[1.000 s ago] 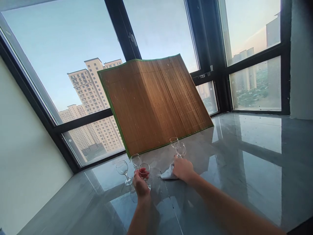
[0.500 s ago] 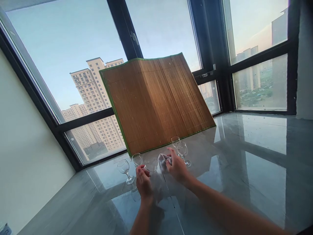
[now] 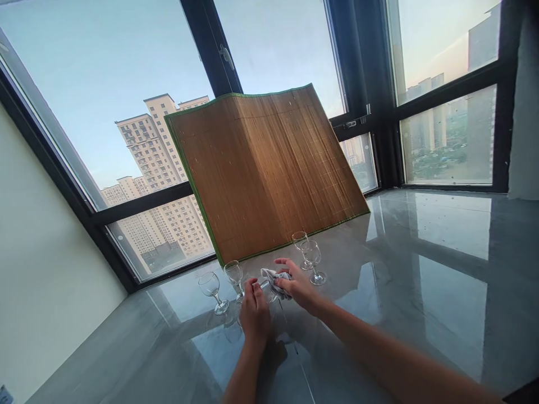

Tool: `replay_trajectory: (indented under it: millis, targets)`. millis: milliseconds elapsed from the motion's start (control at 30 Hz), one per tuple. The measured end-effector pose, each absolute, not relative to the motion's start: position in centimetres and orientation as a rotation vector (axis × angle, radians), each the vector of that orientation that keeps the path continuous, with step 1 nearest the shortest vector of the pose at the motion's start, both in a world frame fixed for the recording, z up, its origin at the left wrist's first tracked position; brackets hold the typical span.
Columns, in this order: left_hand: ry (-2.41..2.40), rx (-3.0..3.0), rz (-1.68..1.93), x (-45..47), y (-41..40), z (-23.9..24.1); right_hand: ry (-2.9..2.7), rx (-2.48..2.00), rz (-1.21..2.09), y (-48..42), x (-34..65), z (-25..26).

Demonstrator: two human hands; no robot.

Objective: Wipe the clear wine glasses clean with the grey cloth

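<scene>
Cloth (image 3: 273,276) lifted off surface (image 3: 421,292) since a second ago; right hand (image 3: 297,286) now pinches it against glass (image 3: 265,286) gripped by left hand (image 3: 255,308), lower centre.

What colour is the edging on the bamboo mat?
Green, along the edge of the brown bamboo mat; the head view shows it.

High-rise apartment: corner windows (image 3: 126,112), towers outside.

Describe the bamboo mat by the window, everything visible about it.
The bamboo mat is a large brown panel of thin vertical slats with a narrow green edging. It stands tilted, its bottom edge on the glossy grey surface, its top against the dark window frame. A crease near its left third bends it slightly. Its face looks dry and faintly speckled. Neither hand touches it.
</scene>
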State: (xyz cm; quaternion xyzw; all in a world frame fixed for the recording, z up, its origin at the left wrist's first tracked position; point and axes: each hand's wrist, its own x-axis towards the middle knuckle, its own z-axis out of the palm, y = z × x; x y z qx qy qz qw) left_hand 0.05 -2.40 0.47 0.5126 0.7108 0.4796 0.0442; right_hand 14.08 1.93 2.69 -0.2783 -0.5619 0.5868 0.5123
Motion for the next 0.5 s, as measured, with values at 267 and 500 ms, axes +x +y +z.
replay_trajectory:
  millis: [267, 500]
  targets:
    - [2.121, 1.574, 1.524, 0.11, -2.58, 0.59, -1.409, -0.774, 1.261, 2.12, 14.07, 2.53]
    - [2.156, 1.577, 1.499, 0.17, -2.68, 0.82, -1.524, -0.725, 1.300, 2.55, 13.92, 2.01]
